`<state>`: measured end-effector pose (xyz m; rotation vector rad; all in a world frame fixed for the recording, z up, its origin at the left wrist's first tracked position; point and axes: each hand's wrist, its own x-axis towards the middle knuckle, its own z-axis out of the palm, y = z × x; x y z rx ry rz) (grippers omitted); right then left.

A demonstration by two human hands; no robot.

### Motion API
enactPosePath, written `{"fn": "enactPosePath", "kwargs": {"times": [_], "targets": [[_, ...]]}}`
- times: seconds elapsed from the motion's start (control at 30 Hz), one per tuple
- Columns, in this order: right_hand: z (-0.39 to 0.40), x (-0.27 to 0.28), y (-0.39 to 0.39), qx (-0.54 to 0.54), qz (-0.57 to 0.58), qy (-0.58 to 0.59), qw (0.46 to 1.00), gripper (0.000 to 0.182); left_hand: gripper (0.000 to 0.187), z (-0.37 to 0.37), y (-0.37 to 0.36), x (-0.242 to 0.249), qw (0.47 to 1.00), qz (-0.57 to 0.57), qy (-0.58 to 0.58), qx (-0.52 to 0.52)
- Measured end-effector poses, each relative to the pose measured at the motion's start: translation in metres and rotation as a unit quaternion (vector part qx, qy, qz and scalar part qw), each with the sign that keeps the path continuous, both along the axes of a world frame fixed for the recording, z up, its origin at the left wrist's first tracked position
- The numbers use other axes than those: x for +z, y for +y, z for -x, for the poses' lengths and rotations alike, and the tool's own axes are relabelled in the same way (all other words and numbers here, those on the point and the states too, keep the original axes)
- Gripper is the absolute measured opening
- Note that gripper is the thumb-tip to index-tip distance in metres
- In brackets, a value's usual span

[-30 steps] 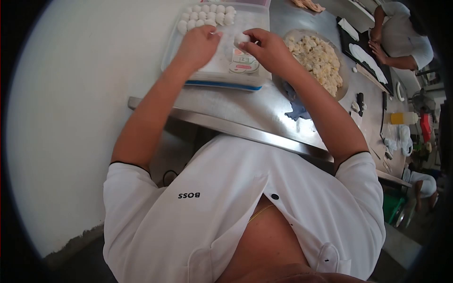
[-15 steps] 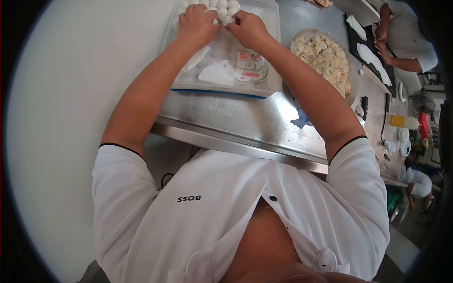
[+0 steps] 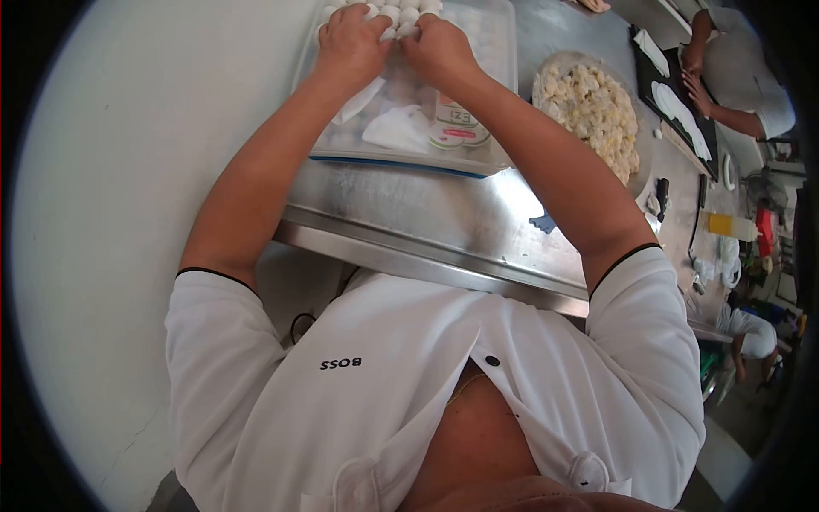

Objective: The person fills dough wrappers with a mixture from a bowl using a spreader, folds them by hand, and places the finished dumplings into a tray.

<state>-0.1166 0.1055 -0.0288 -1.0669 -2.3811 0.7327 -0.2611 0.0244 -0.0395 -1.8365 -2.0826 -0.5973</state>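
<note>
Rows of small white balls [image 3: 409,15], which look like dough, sit at the top of the view on the lid of a clear plastic container [image 3: 328,150] with a blue lower edge. My left hand [image 3: 351,44] has its fingers curled over balls at the near left of the group. Close beside it, my right hand [image 3: 439,53] pinches a ball [image 3: 408,30] at the near edge; its fingertips are partly hidden. A crumpled white cloth or paper [image 3: 397,128] lies on the lid near a printed label [image 3: 459,124]. More round shapes show dimly through the lid.
Right of the container stands a large bowl of pale, chunky food [image 3: 589,119] on the steel table [image 3: 409,209]. A blue cloth [image 3: 543,224] lies near my right forearm. Farther right are a dark tray [image 3: 661,72], a yellow bottle [image 3: 731,226] and another person [image 3: 742,68]. A wall [image 3: 153,171] borders the left.
Both hands stay at the white balls; my right hand has shifted slightly left, nearer my left hand. The container and bowl appear slightly farther right and lower in view.
</note>
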Motion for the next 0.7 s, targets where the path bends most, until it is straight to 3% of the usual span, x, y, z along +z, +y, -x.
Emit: {"fn": "enactPosePath", "kwargs": {"times": [0.3,0.37,0.47,0.7], "targets": [[0.014,-0.007,0.0,-0.009,0.021,0.01,1.0,0.036,0.034,-0.009,-0.006,0.004,0.999,-0.025,0.028,0.005],[0.016,-0.018,0.0,-0.007,-0.041,0.075,0.996,0.02,0.037,-0.009,-0.006,-0.002,0.999,-0.045,0.014,-0.02],[0.005,-0.003,-0.005,0.018,0.007,0.013,1.0,0.032,0.038,-0.013,-0.011,0.004,0.999,-0.032,0.03,-0.006],[0.001,-0.007,-0.014,0.024,0.002,0.052,0.998,0.027,0.033,-0.006,-0.008,0.003,0.999,-0.046,0.026,-0.01]]}}
